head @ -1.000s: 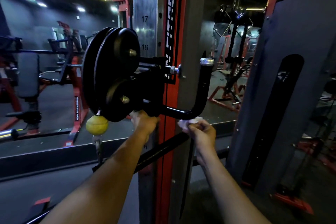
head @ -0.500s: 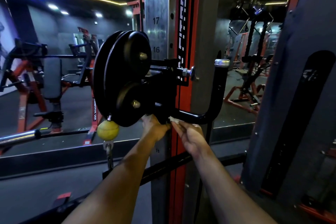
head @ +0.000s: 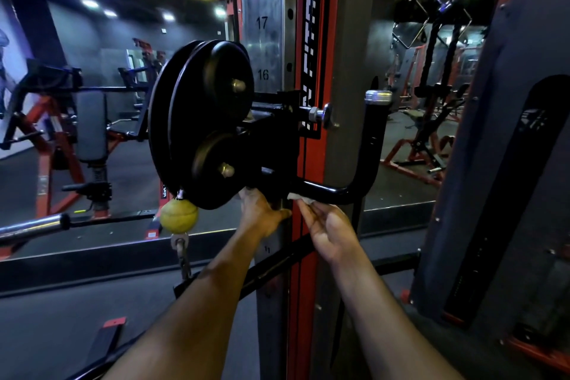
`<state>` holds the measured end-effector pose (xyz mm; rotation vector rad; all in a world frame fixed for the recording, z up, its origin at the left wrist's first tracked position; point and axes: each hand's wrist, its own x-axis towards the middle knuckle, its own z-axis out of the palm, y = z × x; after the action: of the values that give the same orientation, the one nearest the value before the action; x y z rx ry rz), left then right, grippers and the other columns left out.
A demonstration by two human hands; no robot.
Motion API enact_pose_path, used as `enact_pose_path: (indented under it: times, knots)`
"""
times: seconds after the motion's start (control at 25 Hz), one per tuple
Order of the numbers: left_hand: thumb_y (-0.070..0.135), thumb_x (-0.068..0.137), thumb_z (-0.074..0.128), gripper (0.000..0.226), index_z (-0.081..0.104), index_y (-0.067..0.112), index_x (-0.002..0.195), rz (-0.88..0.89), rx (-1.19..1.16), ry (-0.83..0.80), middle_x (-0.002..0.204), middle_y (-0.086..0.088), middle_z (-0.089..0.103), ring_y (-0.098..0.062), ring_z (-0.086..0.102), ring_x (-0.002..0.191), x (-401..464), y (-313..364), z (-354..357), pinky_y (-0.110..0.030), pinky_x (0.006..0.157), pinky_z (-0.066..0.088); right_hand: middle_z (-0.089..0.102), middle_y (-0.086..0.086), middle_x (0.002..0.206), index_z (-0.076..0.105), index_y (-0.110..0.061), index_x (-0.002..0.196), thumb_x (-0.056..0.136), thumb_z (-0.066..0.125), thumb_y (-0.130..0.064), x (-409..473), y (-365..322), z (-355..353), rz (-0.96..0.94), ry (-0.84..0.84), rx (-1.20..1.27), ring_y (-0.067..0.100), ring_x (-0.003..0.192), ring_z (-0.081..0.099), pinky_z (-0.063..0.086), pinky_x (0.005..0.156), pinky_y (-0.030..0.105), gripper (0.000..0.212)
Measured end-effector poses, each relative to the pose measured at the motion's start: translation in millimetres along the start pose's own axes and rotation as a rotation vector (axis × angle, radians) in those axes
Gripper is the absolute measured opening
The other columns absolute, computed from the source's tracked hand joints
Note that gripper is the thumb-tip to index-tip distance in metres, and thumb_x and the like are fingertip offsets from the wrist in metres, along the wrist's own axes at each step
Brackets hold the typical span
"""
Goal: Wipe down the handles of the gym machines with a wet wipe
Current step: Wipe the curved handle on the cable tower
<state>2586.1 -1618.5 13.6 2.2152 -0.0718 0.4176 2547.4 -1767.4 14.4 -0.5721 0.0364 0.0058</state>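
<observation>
Under the black handle's [head: 331, 193] horizontal run, the right hand [head: 328, 227] presses a white wet wipe [head: 300, 198] up with nearly straight fingers.

Beside it the left hand [head: 260, 210] grips the pulley carriage's [head: 271, 145] underside, steadying it. By my reckoning the job is barely started: the wipe sits at the handle's inner end, the bend and upright to the chrome cap [head: 377, 97] still unreached, other machines waiting.
</observation>
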Motion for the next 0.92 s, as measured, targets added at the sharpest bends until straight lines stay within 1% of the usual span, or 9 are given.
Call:
enact_pose_path:
  times: [0.08,0.2,0.28,0.48,0.6,0.68,0.76,0.84,0.92]
  knots:
    - [0.024,0.074,0.091,0.09,0.041,0.013,0.148,-0.029,-0.001,-0.017,0.148,-0.011,0.023,-0.032,0.04,0.135,3.4,-5.9,2.8,-0.041,0.118,0.037,0.067,0.031,0.119,0.059,0.017,0.119,0.093,0.051,0.01,-9.7,-5.4,-5.9,-0.031,0.029,0.015,0.037,0.114,0.067,0.063,0.079,0.031,0.028]
    - [0.029,0.068,0.094,0.109,0.027,0.015,0.153,-0.088,-0.044,-0.022,0.153,-0.007,0.018,-0.03,0.041,0.136,9.8,-15.7,9.8,-0.04,0.119,0.037,0.073,0.027,0.099,0.064,0.015,0.106,0.09,0.054,0.012,-25.3,-25.3,-13.9,-0.101,0.121,-0.029,0.036,0.095,0.073,0.063,0.077,0.032,0.019]
    - [0.035,0.062,0.095,0.116,0.022,0.025,0.151,-0.088,-0.079,-0.02,0.156,-0.006,0.016,-0.034,0.045,0.138,14.1,-24.1,15.8,-0.046,0.113,0.045,0.069,0.032,0.107,0.062,0.018,0.113,0.086,0.058,0.012,-31.1,-39.1,-19.2,-0.148,0.179,-0.102,0.043,0.103,0.07,0.061,0.082,0.036,0.027]
    - [0.023,0.068,0.093,0.116,0.016,0.03,0.155,-0.103,-0.137,0.037,0.156,-0.008,0.022,-0.033,0.052,0.131,5.2,-17.6,18.3,-0.05,0.104,0.053,0.072,0.03,0.095,0.067,0.012,0.096,0.081,0.055,0.016,-38.8,-38.5,-6.0,-0.105,0.131,-0.159,0.035,0.089,0.074,0.061,0.085,0.036,0.02]
    - [0.019,0.074,0.088,0.115,0.012,0.037,0.158,-0.113,-0.157,0.043,0.159,-0.007,0.019,-0.035,0.051,0.131,-10.4,-13.2,16.2,-0.051,0.101,0.055,0.072,0.029,0.101,0.068,0.011,0.105,0.083,0.058,0.012,-38.7,-47.6,-12.7,-0.115,0.136,-0.234,0.036,0.092,0.074,0.063,0.077,0.032,0.025]
    - [0.019,0.077,0.083,0.101,0.02,0.033,0.155,-0.08,-0.173,0.081,0.15,-0.005,0.026,-0.032,0.055,0.123,-24.3,-5.5,12.3,-0.05,0.096,0.057,0.075,0.019,0.086,0.074,0.003,0.088,0.09,0.051,0.012,-48.4,-66.4,-16.5,-0.209,0.168,-0.316,0.028,0.078,0.075,0.062,0.064,0.025,0.024]
    - [0.02,0.082,0.076,0.072,0.037,0.031,0.142,0.0,-0.162,0.164,0.133,0.001,0.034,-0.028,0.059,0.11,-44.6,6.0,11.7,-0.049,0.086,0.06,0.072,0.005,0.07,0.071,-0.006,0.073,0.092,0.052,0.012,-60.2,-89.8,-11.5,-0.384,0.179,-0.432,0.016,0.067,0.07,0.058,0.06,0.02,0.033]
    - [0.02,0.088,0.069,0.038,0.048,0.035,0.117,0.116,-0.133,0.218,0.122,0.0,0.044,-0.022,0.064,0.095,-62.5,19.8,10.5,-0.045,0.075,0.061,0.071,0.0,0.072,0.072,-0.006,0.084,0.093,0.06,0.006,-68.4,-105.6,0.3,-0.538,0.153,-0.546,0.011,0.069,0.067,0.056,0.063,0.017,0.02]
    - [0.014,0.092,0.066,0.029,0.05,0.035,0.105,0.261,-0.124,0.209,0.115,0.002,0.052,-0.013,0.063,0.088,-68.4,34.3,7.3,-0.036,0.073,0.06,0.075,0.001,0.084,0.076,-0.01,0.094,0.092,0.069,-0.002,-70.3,-113.9,12.6,-0.7,0.148,-0.724,0.01,0.077,0.07,0.057,0.072,0.021,0.01]
